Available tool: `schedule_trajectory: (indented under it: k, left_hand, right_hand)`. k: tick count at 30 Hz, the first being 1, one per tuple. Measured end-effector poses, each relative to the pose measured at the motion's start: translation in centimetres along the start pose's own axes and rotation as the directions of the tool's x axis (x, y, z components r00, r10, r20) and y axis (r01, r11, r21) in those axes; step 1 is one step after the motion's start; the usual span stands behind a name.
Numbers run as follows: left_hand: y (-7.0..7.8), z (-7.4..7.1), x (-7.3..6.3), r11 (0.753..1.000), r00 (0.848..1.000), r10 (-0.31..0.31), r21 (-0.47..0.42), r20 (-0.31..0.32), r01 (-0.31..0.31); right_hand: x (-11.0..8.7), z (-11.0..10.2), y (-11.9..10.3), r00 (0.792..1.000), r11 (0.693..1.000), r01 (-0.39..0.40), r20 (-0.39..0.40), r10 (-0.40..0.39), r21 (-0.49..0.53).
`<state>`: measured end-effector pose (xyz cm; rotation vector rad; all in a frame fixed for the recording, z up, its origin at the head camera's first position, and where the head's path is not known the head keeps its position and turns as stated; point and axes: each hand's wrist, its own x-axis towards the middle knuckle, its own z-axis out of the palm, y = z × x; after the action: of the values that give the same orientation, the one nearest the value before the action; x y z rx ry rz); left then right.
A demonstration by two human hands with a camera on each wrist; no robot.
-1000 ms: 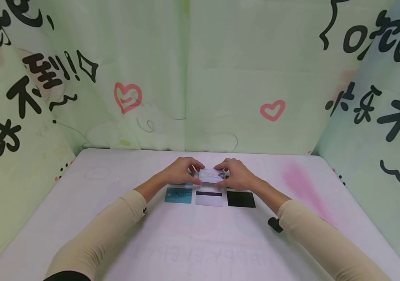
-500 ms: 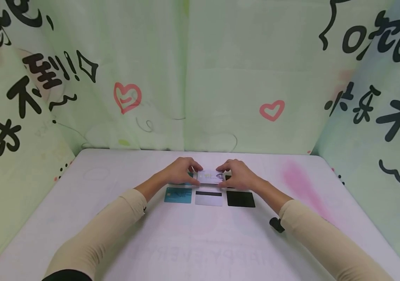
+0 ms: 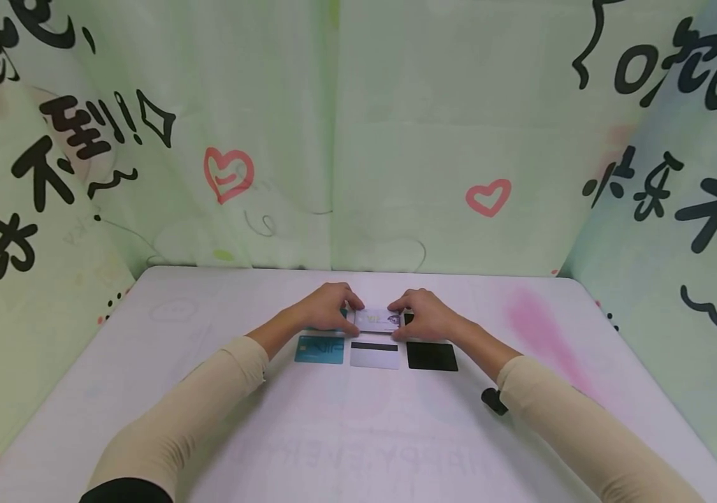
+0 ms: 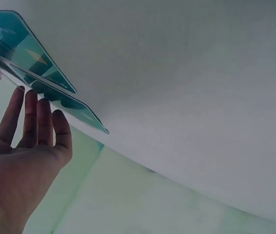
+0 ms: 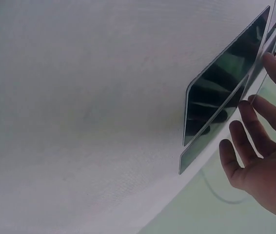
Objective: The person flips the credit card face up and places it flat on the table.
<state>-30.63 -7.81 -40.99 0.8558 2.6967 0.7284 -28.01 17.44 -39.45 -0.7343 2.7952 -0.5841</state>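
Note:
A pale lilac card [image 3: 376,321] with faint print lies between both hands at the middle of the back row in the head view. My left hand [image 3: 326,307] holds its left edge with thumb and forefinger. The right hand [image 3: 429,314] grips the opposite edge the same way. In front is a row with a teal card [image 3: 319,350], a lilac card with a dark stripe [image 3: 374,355] and a black card [image 3: 432,356]. Behind the hands, another teal card [image 4: 62,97] and another dark card [image 5: 201,141] are partly hidden in the head view.
The cards lie on a whitish table [image 3: 346,426] with a pink smear on its right. A green printed curtain [image 3: 358,140] stands behind and at both sides. A black object [image 3: 494,401] sits at the right wrist.
The pale lilac card has come down and slightly left, closer to the striped card. Both hands have shifted slightly with it. The front row has not moved.

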Motion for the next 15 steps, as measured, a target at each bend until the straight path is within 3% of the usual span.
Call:
schedule_trajectory:
  k: [15]
  left_hand:
    - [0.55,-0.01,0.16,0.998,0.999,-0.025,0.056,0.022,0.024]
  right_hand:
    - [-0.03,0.16,0.14,1.000,1.000,0.021,0.003,-0.021,-0.019]
